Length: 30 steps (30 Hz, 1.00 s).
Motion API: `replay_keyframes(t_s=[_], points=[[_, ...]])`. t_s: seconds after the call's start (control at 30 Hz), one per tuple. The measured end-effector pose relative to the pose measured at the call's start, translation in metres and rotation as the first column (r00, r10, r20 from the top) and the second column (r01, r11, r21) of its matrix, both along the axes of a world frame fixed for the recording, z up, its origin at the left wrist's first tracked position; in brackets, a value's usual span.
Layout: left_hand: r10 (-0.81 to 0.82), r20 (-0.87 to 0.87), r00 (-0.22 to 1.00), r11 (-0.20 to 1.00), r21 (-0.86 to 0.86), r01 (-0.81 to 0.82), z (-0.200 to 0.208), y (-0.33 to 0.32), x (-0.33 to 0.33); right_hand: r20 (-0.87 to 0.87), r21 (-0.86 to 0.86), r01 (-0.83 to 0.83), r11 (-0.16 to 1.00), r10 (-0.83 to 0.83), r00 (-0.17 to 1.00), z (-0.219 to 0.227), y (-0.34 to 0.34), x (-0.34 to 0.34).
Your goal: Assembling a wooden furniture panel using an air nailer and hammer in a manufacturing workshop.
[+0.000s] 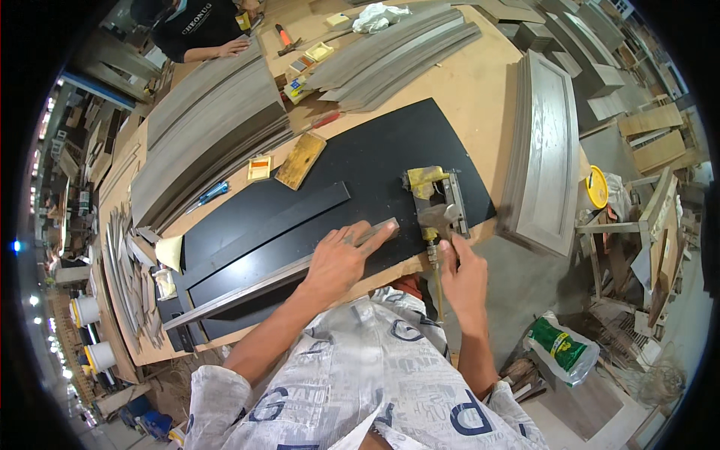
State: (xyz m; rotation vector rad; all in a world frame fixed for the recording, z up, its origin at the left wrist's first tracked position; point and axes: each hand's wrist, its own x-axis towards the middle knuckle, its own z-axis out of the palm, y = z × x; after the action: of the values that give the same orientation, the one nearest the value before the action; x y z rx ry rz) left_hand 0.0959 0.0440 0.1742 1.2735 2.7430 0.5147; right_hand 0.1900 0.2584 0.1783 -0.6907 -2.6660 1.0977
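My left hand [337, 259] is closed around a long, thin grey wooden strip [247, 291] near its right end, with a finger stretched along it. The strip slants over a black board [300, 202] near the front edge of the table. My right hand [464, 279] pinches a flat grey-brown blade [441, 219] that looks like a scraper; its handle is hidden. Directly beyond that blade lies a yellow and grey nail gun [426, 182] on the board, its hose trailing toward me. A flat dark slat [270, 231] rests on the board left of my left hand.
Grey panels [217, 124] are stacked at the back left, framed doors [544, 150] at the right. A wooden block [301, 160], a blue-handled tool [214, 193] and an orange-handled hammer [283, 37] lie on the table. A co-worker's hand [234, 47] rests on the far panels.
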Motion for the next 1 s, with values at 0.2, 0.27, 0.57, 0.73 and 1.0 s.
replay_keyframes(t_s=[0.2,0.27,0.57,0.73,1.0], points=[[0.086,-0.054,0.995,0.996,-0.026,-0.088,0.000,-0.034,0.006,-0.049,0.019,-0.185,0.983,0.185,0.981,0.001,-0.005,-0.002],[0.119,-0.098,0.988,0.992,-0.025,-0.122,0.000,-0.057,0.011,-0.073,0.028,-0.235,0.972,0.236,0.969,0.010,-0.007,-0.005],[0.181,-0.088,0.980,0.980,-0.062,-0.187,-0.002,-0.125,0.028,-0.112,-0.003,-0.274,0.962,0.272,0.956,0.015,-0.037,-0.024],[0.202,0.097,0.975,0.979,0.012,-0.204,0.021,-0.139,-0.001,0.008,-0.431,0.026,0.902,-0.025,1.000,-0.034,-0.003,-0.026],[0.261,0.678,0.688,0.819,0.222,-0.529,0.061,-0.155,-0.052,-0.067,-0.947,-0.109,0.301,0.148,0.987,-0.039,0.007,0.012]])
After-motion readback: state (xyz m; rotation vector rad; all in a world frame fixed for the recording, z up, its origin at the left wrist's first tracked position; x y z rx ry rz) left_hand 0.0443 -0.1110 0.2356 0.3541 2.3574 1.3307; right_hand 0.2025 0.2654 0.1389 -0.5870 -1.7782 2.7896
